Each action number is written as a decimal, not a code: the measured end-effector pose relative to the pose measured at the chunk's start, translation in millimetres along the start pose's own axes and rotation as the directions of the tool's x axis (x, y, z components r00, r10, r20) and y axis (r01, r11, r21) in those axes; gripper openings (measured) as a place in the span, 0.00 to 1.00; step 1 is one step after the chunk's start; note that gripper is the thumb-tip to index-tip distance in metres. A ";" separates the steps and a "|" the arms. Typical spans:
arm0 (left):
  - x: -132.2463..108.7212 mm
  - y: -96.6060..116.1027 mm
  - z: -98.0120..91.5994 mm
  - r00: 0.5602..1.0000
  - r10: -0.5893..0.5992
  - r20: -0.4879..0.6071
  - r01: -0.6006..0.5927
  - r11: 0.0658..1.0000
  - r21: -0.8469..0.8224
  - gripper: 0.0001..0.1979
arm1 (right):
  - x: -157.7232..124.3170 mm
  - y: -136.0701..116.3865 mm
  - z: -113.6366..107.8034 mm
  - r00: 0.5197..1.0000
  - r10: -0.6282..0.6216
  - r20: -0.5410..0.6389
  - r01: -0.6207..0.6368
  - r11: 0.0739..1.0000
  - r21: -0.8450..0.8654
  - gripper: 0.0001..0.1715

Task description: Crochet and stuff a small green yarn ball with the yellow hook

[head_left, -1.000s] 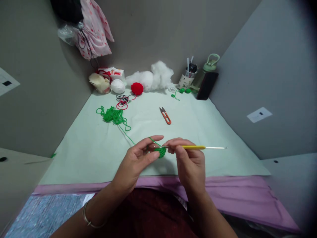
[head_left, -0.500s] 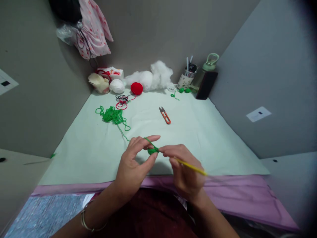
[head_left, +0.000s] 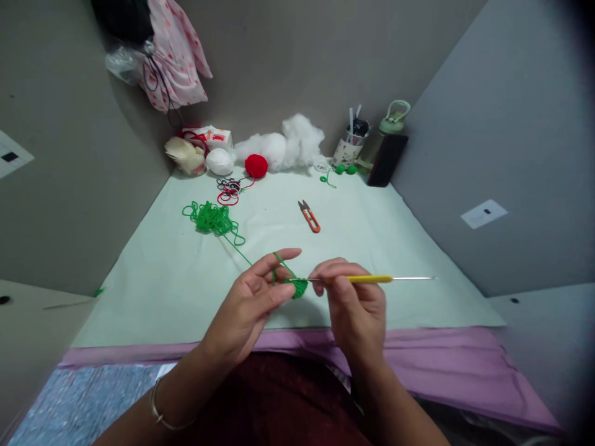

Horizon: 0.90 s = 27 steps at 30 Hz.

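Between thumb and fingers, my left hand point(head_left: 251, 297) pinches a small green crochet piece point(head_left: 299, 288). Green yarn runs over its raised index finger and back to a loose tangle of green yarn point(head_left: 211, 218) on the table. My right hand point(head_left: 356, 303) grips a crochet hook point(head_left: 372, 279) by its yellow handle, held nearly level. One thin metal end reaches left to the top edge of the green piece; the other sticks out to the right. Whether the tip has a loop on it is too small to tell.
Orange thread snips point(head_left: 310, 218) lie beyond my hands. Farther back are a red yarn ball point(head_left: 256, 165), a white yarn ball point(head_left: 220, 161), white stuffing point(head_left: 288, 145), small green balls point(head_left: 346, 169), a pen holder point(head_left: 348, 147), a green bottle point(head_left: 393, 124) and a dark phone point(head_left: 388, 161).
The hook has swung from a slanted, blurred position to nearly level, its tip now at the crochet piece. My right hand has turned with it. The green piece has shifted slightly right.
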State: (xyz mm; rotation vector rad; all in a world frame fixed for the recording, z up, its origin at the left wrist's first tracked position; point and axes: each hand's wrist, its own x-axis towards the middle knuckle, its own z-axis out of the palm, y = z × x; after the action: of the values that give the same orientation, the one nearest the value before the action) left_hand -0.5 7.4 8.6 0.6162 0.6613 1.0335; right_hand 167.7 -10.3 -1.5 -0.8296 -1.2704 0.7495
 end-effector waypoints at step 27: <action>-4.5 -5.0 -3.2 0.992 0.126 0.010 -0.121 0.925 0.361 0.16 | 3.1 7.1 -2.4 0.981 0.195 -0.023 -0.192 0.977 0.089 0.11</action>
State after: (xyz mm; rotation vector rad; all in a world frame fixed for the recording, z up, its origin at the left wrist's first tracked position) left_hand -1.7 1.9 3.8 0.9833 0.8427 1.0410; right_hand 170.3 -4.3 -6.3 -0.8996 -1.1319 0.9367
